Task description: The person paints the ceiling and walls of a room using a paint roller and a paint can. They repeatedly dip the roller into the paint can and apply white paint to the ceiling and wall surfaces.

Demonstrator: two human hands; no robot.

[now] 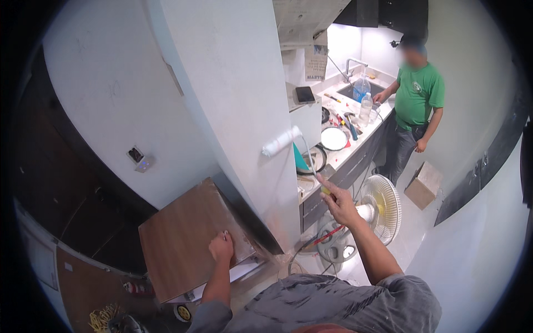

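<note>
My right hand (338, 202) grips the yellow handle of a paint roller; its long frame rises to a white roller sleeve (276, 143) at the white pillar (233, 100). My left hand (221, 247) is closed on the top of a brown wooden panel (177, 233), lower left, with a small pale thing at its fingers that I cannot make out.
A white pedestal fan (388, 208) stands right of my right arm. Beyond, a cluttered counter (327, 161) holds bottles and tools beside a sink (380, 89). A co-worker in green (416, 97) stands there, near a cardboard box (422, 183). Yellow rope (102, 319) lies lower left.
</note>
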